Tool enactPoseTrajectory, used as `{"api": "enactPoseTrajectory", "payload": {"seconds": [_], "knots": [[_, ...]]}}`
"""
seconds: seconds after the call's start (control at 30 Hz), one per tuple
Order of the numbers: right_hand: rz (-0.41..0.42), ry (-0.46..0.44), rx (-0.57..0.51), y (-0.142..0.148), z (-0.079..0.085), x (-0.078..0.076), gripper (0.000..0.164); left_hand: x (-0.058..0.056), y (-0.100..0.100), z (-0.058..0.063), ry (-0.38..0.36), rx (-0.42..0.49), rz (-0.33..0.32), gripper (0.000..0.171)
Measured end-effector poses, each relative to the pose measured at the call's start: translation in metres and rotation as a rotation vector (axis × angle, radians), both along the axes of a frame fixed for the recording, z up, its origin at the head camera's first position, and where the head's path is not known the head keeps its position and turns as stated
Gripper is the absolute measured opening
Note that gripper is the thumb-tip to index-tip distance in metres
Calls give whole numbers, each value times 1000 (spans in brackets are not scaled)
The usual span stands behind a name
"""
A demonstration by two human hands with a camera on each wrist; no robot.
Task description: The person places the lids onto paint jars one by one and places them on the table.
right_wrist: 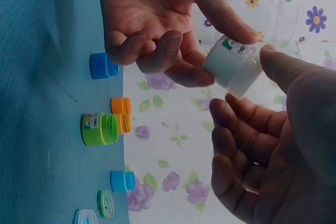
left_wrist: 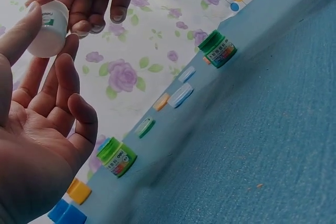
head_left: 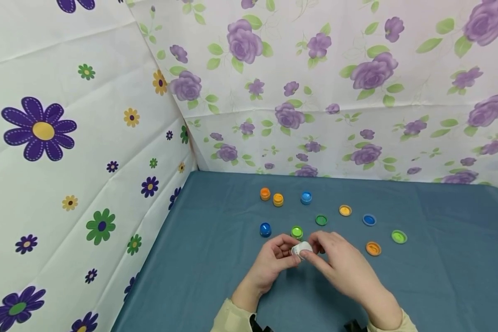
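A small white paint jar point(head_left: 302, 249) is held tilted between both hands above the cloth. My left hand point(head_left: 269, 263) grips its labelled body between thumb and fingers, as the right wrist view shows. My right hand point(head_left: 345, 267) pinches its translucent lid point(right_wrist: 245, 77) with the thumb and fingertips. Just beyond the fingers stands an uncapped light green jar point(head_left: 296, 232), with a dark blue jar point(head_left: 265, 229) to its left. A dark green jar point(left_wrist: 218, 49) shows in the left wrist view; I cannot make it out in the head view.
Farther back stand two orange-yellow jars point(head_left: 277, 199) and a lighter blue jar point(head_left: 306, 198). Loose lids lie to the right: yellow point(head_left: 345, 210), blue point(head_left: 369, 220), orange point(head_left: 373, 249) and light green point(head_left: 399, 236). A dark green lid point(head_left: 321, 220) lies nearer the middle. Flowered sheets border the blue-grey cloth.
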State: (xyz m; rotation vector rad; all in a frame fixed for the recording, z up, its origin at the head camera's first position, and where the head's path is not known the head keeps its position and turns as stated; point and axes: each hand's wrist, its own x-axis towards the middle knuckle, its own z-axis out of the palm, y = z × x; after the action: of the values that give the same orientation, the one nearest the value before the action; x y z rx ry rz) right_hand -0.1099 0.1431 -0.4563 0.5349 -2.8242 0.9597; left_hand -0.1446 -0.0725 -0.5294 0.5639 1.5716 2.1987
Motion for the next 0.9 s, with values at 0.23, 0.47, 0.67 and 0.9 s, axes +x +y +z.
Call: {"api": "enactPoseTrajectory", "payload": {"seconds": [0.23, 0.47, 0.67, 0.9], "knots": [[-30, -48, 50, -3, -1, -1, 39, 1, 2, -1, 54, -17, -28, 38], [-56, -61, 78, -5, -2, 0, 46, 3, 6, -1, 140, -61, 23, 43], [-69, -54, 87, -5, -2, 1, 49, 5, 7, -1, 173, -101, 53, 39], [-73, -55, 103, -6, -2, 1, 50, 4, 7, -2, 203, -110, 59, 30]]}}
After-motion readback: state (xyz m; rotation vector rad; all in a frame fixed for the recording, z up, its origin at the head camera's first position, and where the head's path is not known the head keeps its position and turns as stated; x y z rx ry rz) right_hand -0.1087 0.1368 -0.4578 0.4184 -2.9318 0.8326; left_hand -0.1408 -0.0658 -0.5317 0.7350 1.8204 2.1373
